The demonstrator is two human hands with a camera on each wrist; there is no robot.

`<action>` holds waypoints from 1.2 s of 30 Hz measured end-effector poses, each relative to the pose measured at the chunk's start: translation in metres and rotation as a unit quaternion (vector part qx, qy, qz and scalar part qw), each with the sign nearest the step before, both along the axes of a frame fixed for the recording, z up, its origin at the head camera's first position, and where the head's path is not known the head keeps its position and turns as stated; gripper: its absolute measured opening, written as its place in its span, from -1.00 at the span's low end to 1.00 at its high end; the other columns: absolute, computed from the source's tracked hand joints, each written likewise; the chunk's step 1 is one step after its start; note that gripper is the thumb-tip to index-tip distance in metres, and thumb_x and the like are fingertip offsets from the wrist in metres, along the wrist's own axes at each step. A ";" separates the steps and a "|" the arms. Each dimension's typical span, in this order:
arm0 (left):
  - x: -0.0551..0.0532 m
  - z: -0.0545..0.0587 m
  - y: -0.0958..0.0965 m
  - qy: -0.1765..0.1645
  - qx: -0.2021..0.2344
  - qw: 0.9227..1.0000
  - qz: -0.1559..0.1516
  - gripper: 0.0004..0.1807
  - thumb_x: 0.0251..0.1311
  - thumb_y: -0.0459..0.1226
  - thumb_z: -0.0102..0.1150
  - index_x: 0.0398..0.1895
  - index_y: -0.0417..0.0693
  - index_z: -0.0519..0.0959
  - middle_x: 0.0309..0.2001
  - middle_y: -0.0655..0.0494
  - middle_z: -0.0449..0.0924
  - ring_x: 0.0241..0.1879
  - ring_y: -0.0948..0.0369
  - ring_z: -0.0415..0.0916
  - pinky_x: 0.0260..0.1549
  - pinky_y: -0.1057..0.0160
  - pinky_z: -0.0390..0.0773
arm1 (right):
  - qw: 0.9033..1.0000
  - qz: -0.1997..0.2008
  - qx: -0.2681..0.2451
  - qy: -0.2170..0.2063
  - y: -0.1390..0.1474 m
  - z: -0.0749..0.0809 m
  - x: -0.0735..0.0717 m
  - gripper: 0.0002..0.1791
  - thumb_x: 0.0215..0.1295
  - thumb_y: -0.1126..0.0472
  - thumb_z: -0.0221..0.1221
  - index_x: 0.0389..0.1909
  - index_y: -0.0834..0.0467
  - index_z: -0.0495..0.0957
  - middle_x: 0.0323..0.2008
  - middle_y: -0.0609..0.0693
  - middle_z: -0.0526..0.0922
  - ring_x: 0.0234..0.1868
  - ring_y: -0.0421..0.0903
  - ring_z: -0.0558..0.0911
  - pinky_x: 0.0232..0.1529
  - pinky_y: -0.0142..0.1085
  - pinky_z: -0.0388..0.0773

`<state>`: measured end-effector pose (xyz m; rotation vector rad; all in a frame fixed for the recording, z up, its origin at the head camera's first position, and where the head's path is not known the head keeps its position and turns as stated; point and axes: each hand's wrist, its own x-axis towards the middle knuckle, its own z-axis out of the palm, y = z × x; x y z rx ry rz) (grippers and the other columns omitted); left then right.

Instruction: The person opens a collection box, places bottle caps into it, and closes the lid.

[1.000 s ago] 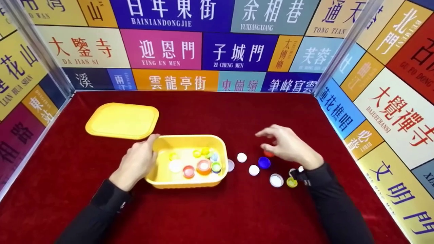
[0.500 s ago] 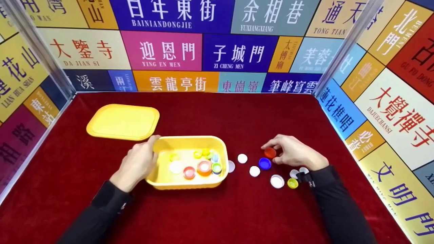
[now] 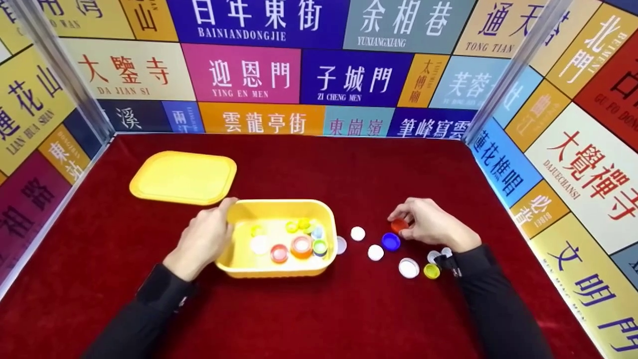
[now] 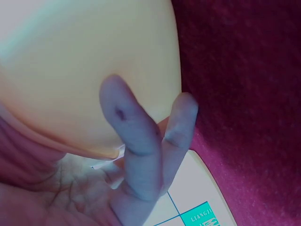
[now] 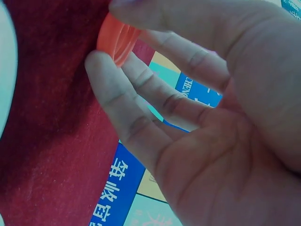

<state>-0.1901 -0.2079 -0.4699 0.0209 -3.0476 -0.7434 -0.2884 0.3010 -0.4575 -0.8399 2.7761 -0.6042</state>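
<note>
My left hand (image 3: pixel 205 239) grips the left end of a yellow plastic box (image 3: pixel 279 272), fingers over its wall. In the left wrist view, fingers (image 4: pixel 136 132) lie along the wall of the box (image 4: pixel 84 70). Several bottle caps lie inside, among them a red cap (image 3: pixel 279 253), an orange cap (image 3: pixel 301 247) and a green-rimmed cap (image 3: pixel 319 248). To the right, my right hand (image 3: pixel 431 223) pinches an orange-red bottle cap (image 3: pixel 398 226) between thumb and fingertips. The right wrist view shows this cap (image 5: pixel 115 40) tilted on edge. A blue cap (image 3: pixel 391 242) lies just beside those fingertips.
A yellow lid (image 3: pixel 183 178) lies flat behind the box on the red cloth (image 3: pixel 309 319). White caps (image 3: pixel 358 233), a larger white cap (image 3: pixel 408 268), a yellow-green cap (image 3: pixel 431 271) and a translucent cap (image 3: pixel 341 245) lie to the right of the box. Printed panels (image 3: pixel 246 75) wall the table.
My right hand has come down onto the orange-red cap, closing thumb and fingers on it. The left hand keeps its hold on the box, which stays in place.
</note>
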 end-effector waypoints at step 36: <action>0.001 0.000 -0.001 -0.005 0.004 1.000 -0.012 -0.37 0.72 -0.33 0.12 0.77 0.00 0.39 0.36 -0.43 0.73 -0.15 -0.18 0.77 -0.40 -0.05 0.69 | 0.979 0.148 -0.072 0.122 -0.176 0.052 0.022 -0.63 0.41 0.27 0.52 0.21 0.18 0.87 -0.05 0.17 0.76 -0.14 0.05 0.69 -0.10 -0.19 0.71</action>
